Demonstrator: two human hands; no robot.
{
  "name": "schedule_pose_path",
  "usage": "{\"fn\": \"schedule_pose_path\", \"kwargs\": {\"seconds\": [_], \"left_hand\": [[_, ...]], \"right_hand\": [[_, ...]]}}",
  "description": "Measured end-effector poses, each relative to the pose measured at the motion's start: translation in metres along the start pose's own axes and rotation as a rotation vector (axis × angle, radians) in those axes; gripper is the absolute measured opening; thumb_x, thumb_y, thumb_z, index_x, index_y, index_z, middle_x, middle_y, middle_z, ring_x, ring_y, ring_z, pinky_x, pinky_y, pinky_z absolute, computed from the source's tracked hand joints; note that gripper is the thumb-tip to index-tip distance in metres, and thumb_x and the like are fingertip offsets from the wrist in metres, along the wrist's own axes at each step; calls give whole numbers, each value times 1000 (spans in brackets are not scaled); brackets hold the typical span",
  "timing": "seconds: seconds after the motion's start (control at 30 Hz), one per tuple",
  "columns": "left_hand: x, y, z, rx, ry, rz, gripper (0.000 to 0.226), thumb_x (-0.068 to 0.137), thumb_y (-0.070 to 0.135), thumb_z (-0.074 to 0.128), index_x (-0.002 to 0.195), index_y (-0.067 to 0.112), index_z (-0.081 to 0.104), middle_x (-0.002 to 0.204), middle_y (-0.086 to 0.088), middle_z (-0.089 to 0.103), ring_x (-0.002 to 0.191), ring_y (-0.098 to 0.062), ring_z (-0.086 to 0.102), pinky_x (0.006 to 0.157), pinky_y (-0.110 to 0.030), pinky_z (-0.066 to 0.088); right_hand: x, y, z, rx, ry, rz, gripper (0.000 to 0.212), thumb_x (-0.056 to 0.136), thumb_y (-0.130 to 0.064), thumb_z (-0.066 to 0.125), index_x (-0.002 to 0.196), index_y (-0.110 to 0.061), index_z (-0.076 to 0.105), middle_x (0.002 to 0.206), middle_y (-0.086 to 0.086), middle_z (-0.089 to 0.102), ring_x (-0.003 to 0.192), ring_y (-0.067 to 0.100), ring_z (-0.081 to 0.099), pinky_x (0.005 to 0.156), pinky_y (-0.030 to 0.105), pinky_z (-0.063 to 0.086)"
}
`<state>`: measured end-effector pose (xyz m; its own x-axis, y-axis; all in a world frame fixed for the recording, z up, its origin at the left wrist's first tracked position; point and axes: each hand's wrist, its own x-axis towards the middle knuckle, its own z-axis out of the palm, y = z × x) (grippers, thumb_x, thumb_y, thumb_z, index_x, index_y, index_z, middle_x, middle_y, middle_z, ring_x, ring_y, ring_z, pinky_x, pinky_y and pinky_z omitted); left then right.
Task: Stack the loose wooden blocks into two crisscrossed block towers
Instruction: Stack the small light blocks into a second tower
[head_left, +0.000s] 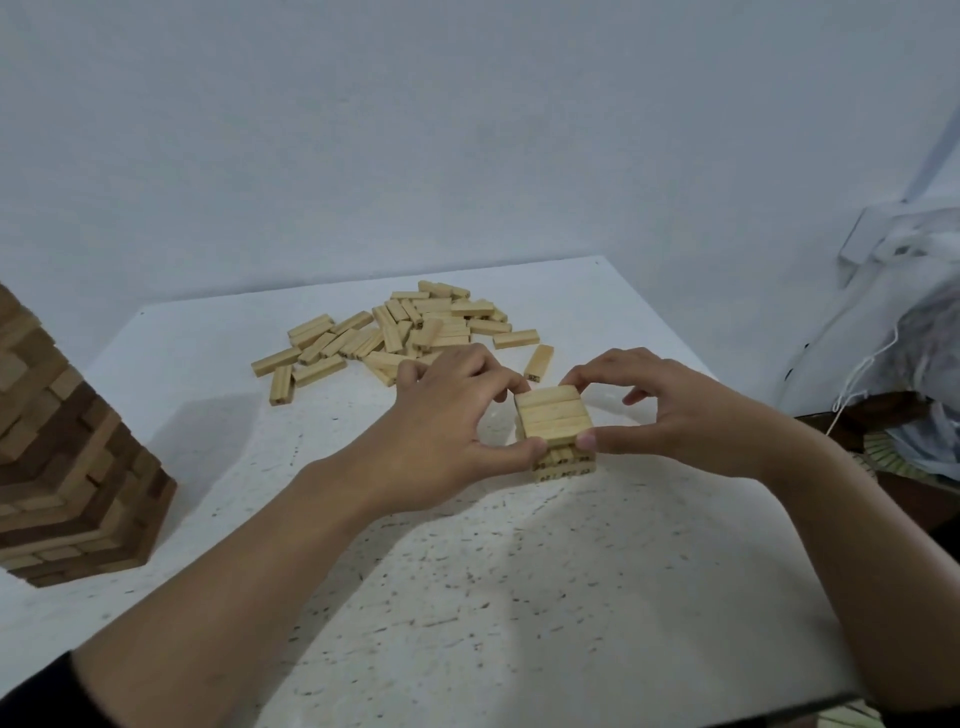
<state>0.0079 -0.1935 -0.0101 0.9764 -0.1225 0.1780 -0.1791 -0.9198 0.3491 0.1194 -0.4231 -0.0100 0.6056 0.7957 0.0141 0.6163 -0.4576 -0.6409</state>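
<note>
A white speckled counter stands against a pale wall, and both hands meet over a small tower of pale wooden blocks near the middle of the counter, a little to the right. The top layer of this small tower shows 3 blocks lying side by side, and the ends of lower blocks, printed with dark marks, peek out below at the near side; how many layers it has cannot be told. The left hand holds the left side of the top layer, its thumb on the near left corner and its curled fingers at the far left corner. The right hand holds the right side in the same way, thumb at the near right corner and forefinger bent onto the far right corner, the other fingers curled loosely behind. Beyond the hands, toward the far edge of the counter, lies a heap of loose blocks, scattered flat and partly piled on each other. 1 single block lies apart from the heap, just behind the small tower. At the left edge of the counter stands a tall tower of crisscrossed light and dark blocks, cut off by the edge of the view. A white cord hangs past the counter on the right.
</note>
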Motion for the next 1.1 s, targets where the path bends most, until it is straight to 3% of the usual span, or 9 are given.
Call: {"fn": "schedule_pose_path", "kwargs": {"seconds": [0.4,0.63,1.1], "left_hand": [[-1,2,6,30,-10,8,68,77,81,41,129,38,55,108,22,40,112,3,33,100,-33,17],[-2,1,8,12,-2,-5,55,86,72,57,129,37,56,107,23,39,110,3,34,107,-37,17],[-3,-3,11,-1,-5,3,74,75,84,38,132,40,54,110,24,41,111,7,36,104,-36,18]], "right_hand": [[0,7,4,14,-42,-7,50,74,-62,68,122,-49,59,125,-30,54,124,-6,40,92,15,37],[0,7,5,11,-48,-4,52,73,-63,68,122,-48,59,124,-28,54,122,-4,41,91,15,39],[0,6,5,36,-17,9,59,69,-63,70,125,-47,61,120,-28,57,116,-6,48,91,14,41]]}}
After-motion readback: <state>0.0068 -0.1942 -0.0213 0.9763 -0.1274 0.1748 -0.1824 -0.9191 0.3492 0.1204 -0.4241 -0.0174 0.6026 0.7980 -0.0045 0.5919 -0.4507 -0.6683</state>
